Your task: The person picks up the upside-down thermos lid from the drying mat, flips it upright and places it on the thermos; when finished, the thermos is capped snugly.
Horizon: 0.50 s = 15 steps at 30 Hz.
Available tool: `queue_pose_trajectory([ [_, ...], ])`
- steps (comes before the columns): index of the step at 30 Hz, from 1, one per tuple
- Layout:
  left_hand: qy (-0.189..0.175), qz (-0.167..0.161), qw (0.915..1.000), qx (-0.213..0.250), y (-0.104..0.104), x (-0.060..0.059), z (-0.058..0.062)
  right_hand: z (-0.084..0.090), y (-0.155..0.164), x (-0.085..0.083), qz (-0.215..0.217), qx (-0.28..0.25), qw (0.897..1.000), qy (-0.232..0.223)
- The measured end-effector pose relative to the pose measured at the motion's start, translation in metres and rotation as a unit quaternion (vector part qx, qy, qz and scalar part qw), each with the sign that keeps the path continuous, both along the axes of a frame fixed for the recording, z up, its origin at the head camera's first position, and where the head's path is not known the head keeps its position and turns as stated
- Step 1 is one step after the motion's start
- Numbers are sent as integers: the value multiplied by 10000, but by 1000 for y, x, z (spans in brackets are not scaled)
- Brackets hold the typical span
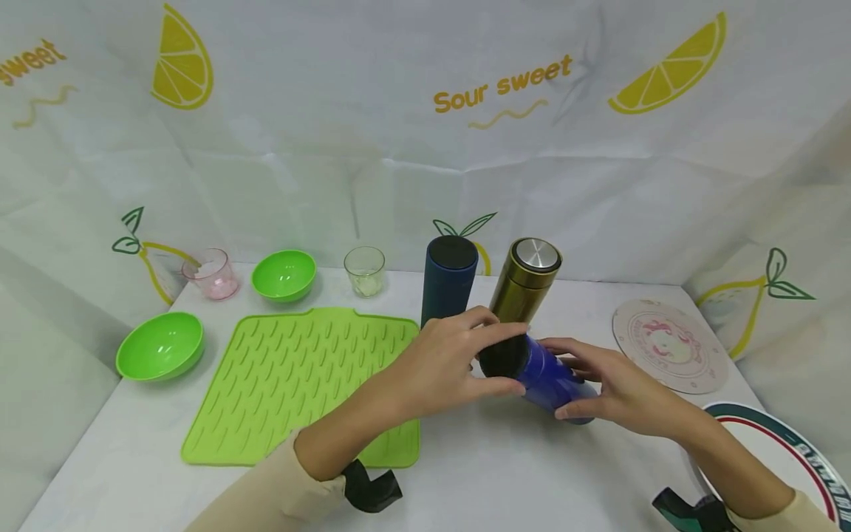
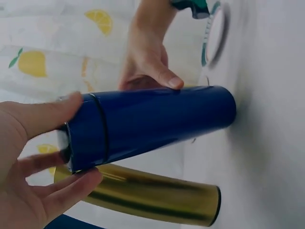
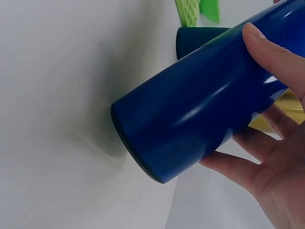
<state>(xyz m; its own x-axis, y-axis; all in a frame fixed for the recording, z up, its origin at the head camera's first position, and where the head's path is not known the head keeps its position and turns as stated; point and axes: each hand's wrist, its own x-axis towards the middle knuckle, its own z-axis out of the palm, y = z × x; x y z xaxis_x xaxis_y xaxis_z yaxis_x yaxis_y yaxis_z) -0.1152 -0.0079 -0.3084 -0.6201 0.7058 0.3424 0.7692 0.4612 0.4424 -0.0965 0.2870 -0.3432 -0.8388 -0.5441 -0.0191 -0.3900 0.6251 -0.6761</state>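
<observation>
A shiny blue thermos (image 1: 552,378) is held tilted over the table between both hands, its dark capped end toward the left. My left hand (image 1: 447,363) grips the capped end, thumb on one side and fingers on the other; the left wrist view shows a dark seam ring (image 2: 101,126) just below that grip. Around the lower body my right hand (image 1: 618,390) curls, its thumb across from its fingers. The base of the thermos hangs over the white cloth in the right wrist view. Right behind stand a gold thermos (image 1: 521,292) with a silver top and a dark blue tumbler (image 1: 447,284).
A green ridged mat (image 1: 306,384) lies left of the hands. Two green bowls (image 1: 159,347), a pink glass (image 1: 216,277) and a clear glass (image 1: 364,273) stand farther back. On the right are a round pink mat (image 1: 668,346) and a white plate with a patterned rim (image 1: 807,458).
</observation>
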Motion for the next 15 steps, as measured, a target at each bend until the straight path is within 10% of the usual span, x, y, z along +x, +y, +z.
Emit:
queue_pose_trajectory([
  [5,-60,-515,9987,23,-5,-1,0,0,-1,1,-4,6,9999,132],
  [15,-470,365,9971,467,4,6,-3,-2,-3,2,9,118,9996,276],
])
